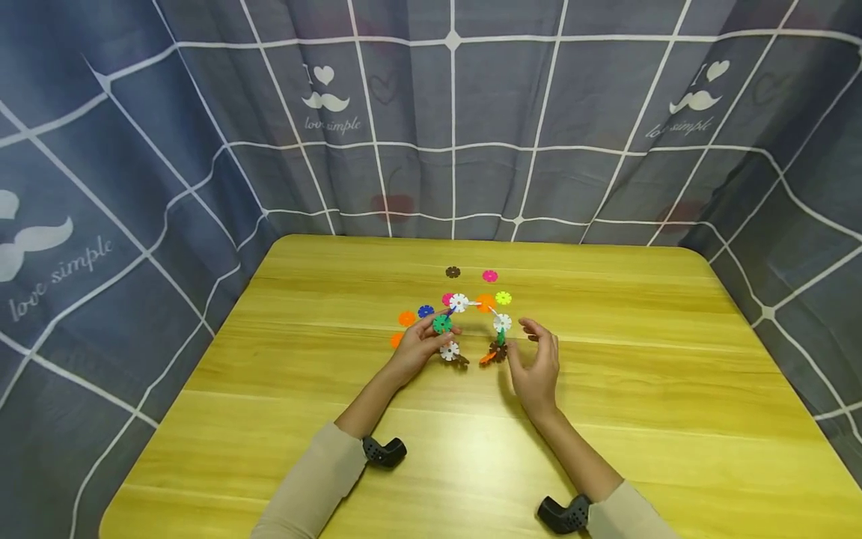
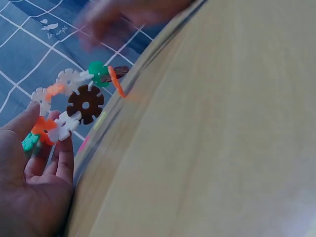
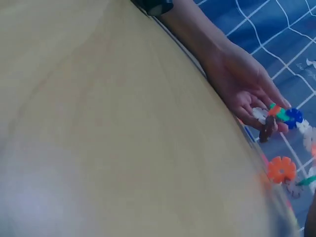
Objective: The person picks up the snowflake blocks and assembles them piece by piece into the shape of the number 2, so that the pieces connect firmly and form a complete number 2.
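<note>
A curved chain of interlocking plastic flower discs (image 1: pixel 459 302) in white, green, orange, blue and brown is raised above the table. My left hand (image 1: pixel 414 352) pinches its left side between thumb and fingers, near a green disc (image 1: pixel 441 323). At the chain's right end hang a brown disc (image 1: pixel 498 350) and an orange disc (image 1: pixel 488 358). Beside that end is my right hand (image 1: pixel 539 367), its fingers loosely bent and spread from the thumb. A small dark brown piece (image 1: pixel 533 337) shows by its fingers; whether they touch it I cannot tell. In the left wrist view the right hand is blurred.
Loose discs lie on the wooden table (image 1: pixel 646 359): brown (image 1: pixel 453 272) and pink (image 1: pixel 490 275) at the back, yellow-green (image 1: pixel 503 298) behind the chain, blue (image 1: pixel 426 311) and orange (image 1: pixel 407 319) to the left. A grey-blue checked curtain (image 1: pixel 498 112) surrounds the table's back and sides.
</note>
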The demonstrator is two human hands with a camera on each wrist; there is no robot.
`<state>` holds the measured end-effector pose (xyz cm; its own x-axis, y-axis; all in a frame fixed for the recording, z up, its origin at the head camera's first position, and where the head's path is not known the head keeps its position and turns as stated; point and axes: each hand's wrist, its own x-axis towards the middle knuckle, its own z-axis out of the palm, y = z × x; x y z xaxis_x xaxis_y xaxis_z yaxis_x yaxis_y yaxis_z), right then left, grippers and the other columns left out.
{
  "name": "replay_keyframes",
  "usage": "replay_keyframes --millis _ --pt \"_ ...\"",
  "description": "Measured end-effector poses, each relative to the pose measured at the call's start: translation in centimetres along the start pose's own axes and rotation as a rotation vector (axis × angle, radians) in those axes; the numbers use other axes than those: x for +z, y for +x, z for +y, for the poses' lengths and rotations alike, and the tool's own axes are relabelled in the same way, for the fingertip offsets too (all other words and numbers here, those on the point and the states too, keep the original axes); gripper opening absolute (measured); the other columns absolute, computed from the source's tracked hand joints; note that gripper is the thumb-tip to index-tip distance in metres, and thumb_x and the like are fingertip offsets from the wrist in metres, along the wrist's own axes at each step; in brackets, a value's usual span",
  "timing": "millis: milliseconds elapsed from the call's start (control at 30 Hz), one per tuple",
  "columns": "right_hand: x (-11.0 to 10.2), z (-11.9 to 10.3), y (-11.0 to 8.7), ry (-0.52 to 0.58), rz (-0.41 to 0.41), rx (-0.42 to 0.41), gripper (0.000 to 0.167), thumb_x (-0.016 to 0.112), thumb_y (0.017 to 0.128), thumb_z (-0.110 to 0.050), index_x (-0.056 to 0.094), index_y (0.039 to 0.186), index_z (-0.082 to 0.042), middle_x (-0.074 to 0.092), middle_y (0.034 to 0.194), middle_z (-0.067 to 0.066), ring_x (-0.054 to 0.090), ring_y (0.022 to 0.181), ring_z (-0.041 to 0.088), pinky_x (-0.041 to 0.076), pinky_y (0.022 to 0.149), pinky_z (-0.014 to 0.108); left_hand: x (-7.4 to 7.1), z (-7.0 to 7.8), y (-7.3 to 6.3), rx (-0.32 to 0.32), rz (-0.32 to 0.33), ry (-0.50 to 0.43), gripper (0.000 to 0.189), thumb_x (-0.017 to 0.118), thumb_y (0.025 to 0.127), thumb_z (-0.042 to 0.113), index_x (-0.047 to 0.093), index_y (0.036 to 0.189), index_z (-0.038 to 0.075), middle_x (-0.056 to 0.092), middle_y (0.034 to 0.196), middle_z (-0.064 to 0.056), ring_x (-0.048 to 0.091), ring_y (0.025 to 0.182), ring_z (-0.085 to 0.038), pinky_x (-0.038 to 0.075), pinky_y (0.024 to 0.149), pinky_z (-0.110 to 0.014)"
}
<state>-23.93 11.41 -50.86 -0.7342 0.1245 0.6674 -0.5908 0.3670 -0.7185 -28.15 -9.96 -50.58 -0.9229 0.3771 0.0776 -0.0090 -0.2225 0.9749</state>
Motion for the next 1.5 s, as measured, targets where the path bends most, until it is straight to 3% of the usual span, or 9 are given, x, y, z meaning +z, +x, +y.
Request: replay_keyframes --millis 100,200,333,500,667,867,1033,1167,1500 --pt "1.2 -1.0 -0.1 -0.191 -0.06 -0.277 0.037 0.066 0.077 -0.009 0.057 0.109 0.006 0.062 0.103 0.016 0.053 0.093 0.031 0.038 0.082 0.042 0.1 0.0 0.1 -0.02 0.018 0.026 0.05 0.055 0.092 0.002 0.038 0.139 0.005 0.057 0.115 -0.025 0.058 0.103 -0.029 0.051 0.073 -0.022" --pt "2.9 -1.9 -0.4 -0.369 -0.18 -0.347 0.047 0.072 0.075 -0.027 0.059 0.11 0.0 0.063 0.1 0.01 0.056 0.091 0.026 0.036 0.082 0.042 0.2 0.0 0.0 -0.026 0.033 0.03 0.048 0.057 0.091 0.002 0.041 0.136 0.0 0.059 0.114 -0.022 0.062 0.097 -0.021 0.052 0.077 -0.026" --pt "4.5 -2.3 -0.5 -0.545 -0.217 -0.288 0.054 0.079 0.069 -0.038 0.062 0.107 -0.003 0.065 0.092 0.007 0.056 0.087 0.023 0.034 0.082 0.042 0.4 -0.1 0.0 -0.037 0.054 0.026 0.041 0.06 0.089 0.004 0.046 0.126 -0.009 0.064 0.105 -0.014 0.063 0.088 -0.014 0.052 0.073 -0.025" --pt "5.1 -1.7 -0.4 -0.607 -0.218 -0.254 0.052 0.08 0.065 -0.046 0.066 0.095 -0.006 0.065 0.082 0.007 0.057 0.082 0.024 0.034 0.084 0.045 0.6 -0.2 0.0 -0.065 0.098 0.078 0.029 0.063 0.088 0.013 0.055 0.107 -0.008 0.066 0.088 -0.005 0.059 0.074 -0.01 0.048 0.06 -0.019" --pt "5.4 -1.6 -0.6 -0.588 -0.245 -0.244 0.04 0.077 0.071 -0.04 0.067 0.09 -0.005 0.065 0.074 0.005 0.057 0.073 0.022 0.038 0.081 0.042 0.8 0.0 0.0 -0.114 0.125 0.15 0.023 0.061 0.09 0.013 0.058 0.103 -0.006 0.067 0.089 -0.007 0.06 0.076 -0.011 0.048 0.063 -0.019" --pt "5.9 -1.9 -0.8 -0.496 -0.277 -0.152 0.026 0.074 0.073 -0.026 0.063 0.083 -0.004 0.063 0.067 0.004 0.053 0.059 0.018 0.041 0.073 0.037 1.0 0.5 0.5 -0.302 0.18 0.049 0.022 0.059 0.09 0.007 0.057 0.103 -0.011 0.067 0.082 -0.006 0.063 0.075 -0.012 0.052 0.065 -0.02" --pt "6.0 -2.3 -0.8 -0.465 -0.286 -0.057 0.026 0.074 0.07 -0.022 0.064 0.085 -0.003 0.065 0.069 0.008 0.056 0.059 0.021 0.043 0.074 0.038 1.0 1.0 0.9 -0.404 0.18 0.013 0.025 0.06 0.09 0.009 0.059 0.103 -0.012 0.066 0.08 -0.006 0.063 0.072 -0.012 0.052 0.061 -0.021" --pt "6.0 -2.8 -0.6 -0.468 -0.305 -0.017 0.024 0.072 0.07 -0.02 0.064 0.086 -0.003 0.064 0.065 0.008 0.057 0.056 0.02 0.043 0.071 0.038 0.8 1.3 1.1 -0.462 0.176 0.017 0.024 0.061 0.089 0.01 0.061 0.101 -0.011 0.065 0.081 -0.006 0.063 0.069 -0.011 0.053 0.062 -0.021" --pt "5.9 -3.6 -0.5 -0.469 -0.318 0.005 0.022 0.073 0.067 -0.02 0.057 0.073 -0.006 0.043 0.048 -0.005 0.038 0.042 0.011 0.041 0.062 0.034 0.7 1.9 1.2 -0.557 0.136 -0.022 0.028 0.059 0.09 0.004 0.057 0.112 -0.014 0.066 0.078 -0.004 0.064 0.069 -0.011 0.053 0.065 -0.021"
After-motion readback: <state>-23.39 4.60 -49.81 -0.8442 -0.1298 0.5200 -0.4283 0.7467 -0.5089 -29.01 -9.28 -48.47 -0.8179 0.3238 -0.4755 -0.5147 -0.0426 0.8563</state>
